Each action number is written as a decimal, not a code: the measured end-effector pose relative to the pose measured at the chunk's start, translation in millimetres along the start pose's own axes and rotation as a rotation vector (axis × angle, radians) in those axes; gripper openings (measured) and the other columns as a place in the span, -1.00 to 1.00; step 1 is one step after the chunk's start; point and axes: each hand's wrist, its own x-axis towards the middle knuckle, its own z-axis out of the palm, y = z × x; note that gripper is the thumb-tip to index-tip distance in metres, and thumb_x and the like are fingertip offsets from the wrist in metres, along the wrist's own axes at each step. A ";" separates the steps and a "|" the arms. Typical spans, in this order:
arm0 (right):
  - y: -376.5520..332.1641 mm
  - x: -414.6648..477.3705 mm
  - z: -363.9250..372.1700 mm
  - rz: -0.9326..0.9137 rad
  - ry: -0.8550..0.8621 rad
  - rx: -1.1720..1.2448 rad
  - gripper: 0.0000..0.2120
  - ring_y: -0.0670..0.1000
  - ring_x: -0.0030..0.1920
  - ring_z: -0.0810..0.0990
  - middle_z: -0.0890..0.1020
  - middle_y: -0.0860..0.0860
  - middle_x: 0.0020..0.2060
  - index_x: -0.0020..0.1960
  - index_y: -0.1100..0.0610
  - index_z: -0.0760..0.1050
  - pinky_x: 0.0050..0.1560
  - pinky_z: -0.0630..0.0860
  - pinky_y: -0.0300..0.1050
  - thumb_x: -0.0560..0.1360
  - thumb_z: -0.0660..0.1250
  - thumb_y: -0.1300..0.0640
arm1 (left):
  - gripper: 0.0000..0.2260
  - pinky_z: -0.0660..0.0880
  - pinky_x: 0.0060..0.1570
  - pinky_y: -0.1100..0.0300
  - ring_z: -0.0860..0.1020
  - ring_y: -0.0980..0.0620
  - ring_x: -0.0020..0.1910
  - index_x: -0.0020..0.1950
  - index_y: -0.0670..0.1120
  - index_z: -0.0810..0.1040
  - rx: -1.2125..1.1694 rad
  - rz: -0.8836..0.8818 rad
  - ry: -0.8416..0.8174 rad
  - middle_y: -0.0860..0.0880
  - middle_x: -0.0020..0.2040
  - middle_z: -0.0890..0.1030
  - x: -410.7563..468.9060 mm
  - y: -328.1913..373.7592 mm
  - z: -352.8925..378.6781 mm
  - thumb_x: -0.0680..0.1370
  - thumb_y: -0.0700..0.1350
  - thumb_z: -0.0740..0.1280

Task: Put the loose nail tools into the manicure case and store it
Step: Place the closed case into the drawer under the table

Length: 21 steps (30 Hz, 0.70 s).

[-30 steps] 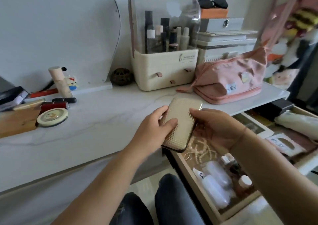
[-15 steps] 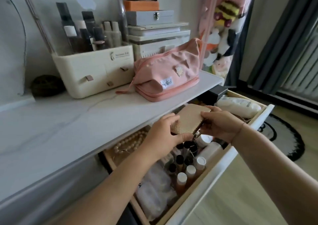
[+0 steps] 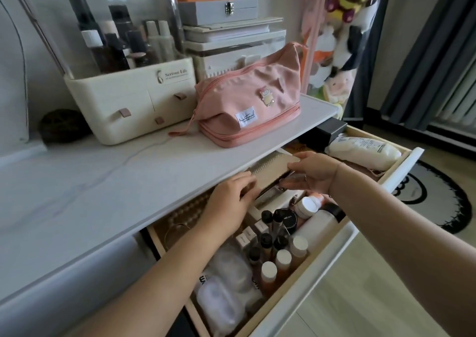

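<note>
The gold textured manicure case (image 3: 270, 167) is closed and sits low inside the open drawer (image 3: 327, 267), just under the white tabletop's front edge. My left hand (image 3: 229, 202) holds its near end, fingers curled around it. At its far end, my right hand (image 3: 313, 173) grips the case from above. Part of the case is hidden by both hands and by the tabletop edge. No loose nail tools are visible.
The drawer holds several small bottles (image 3: 278, 256), white pouches (image 3: 226, 293), a bead necklace (image 3: 185, 215), a white lotion bottle (image 3: 360, 151) and a dark box (image 3: 327, 131). On the tabletop (image 3: 103, 195) stand a pink pouch (image 3: 247, 104) and a cream cosmetics organiser (image 3: 128, 99).
Both hands carried the case from above the tabletop's edge to the right and down into the open drawer. It now lies lower and flatter, partly under the tabletop.
</note>
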 end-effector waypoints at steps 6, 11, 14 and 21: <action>-1.9 3.5 -6.4 0.015 0.062 -0.041 -0.62 0.13 -0.26 0.52 0.39 0.14 -0.15 0.38 0.30 0.25 -0.53 0.58 -0.09 0.58 0.15 0.30 | -0.68 0.14 0.28 0.38 0.33 0.12 0.38 0.30 -0.06 0.50 0.036 -0.001 -0.031 0.03 0.35 0.46 0.2 -5.2 6.9 0.59 0.00 0.20; -2.8 -4.1 -10.7 -0.014 0.052 -0.067 -0.63 0.10 -0.25 0.53 0.39 0.15 -0.13 0.35 0.35 0.28 -0.46 0.61 -0.13 0.56 0.18 0.29 | -0.64 0.10 0.31 0.33 0.27 0.10 0.42 0.31 -0.07 0.49 0.041 -0.017 -0.049 0.01 0.38 0.43 0.3 -5.4 8.9 0.58 0.04 0.18; -2.7 -16.5 -8.3 -0.124 0.086 -0.294 -0.66 0.03 -0.23 0.53 0.47 0.16 -0.10 0.30 0.33 0.36 -0.33 0.62 -0.16 0.57 0.19 0.22 | -0.61 0.10 0.30 0.34 0.27 0.11 0.42 0.33 -0.07 0.46 0.044 -0.032 -0.075 0.02 0.40 0.41 -3.7 1.9 4.9 0.58 0.08 0.17; 52.2 -96.7 -16.0 -0.688 0.545 -0.546 -0.47 -0.08 0.18 0.44 0.28 0.00 0.31 0.40 0.02 0.27 0.34 0.38 0.00 0.48 0.27 -0.07 | -0.45 0.15 0.39 0.26 0.25 0.17 0.40 0.42 0.01 0.32 0.015 0.047 -0.241 0.10 0.43 0.32 -50.5 43.0 -11.4 0.50 0.24 0.14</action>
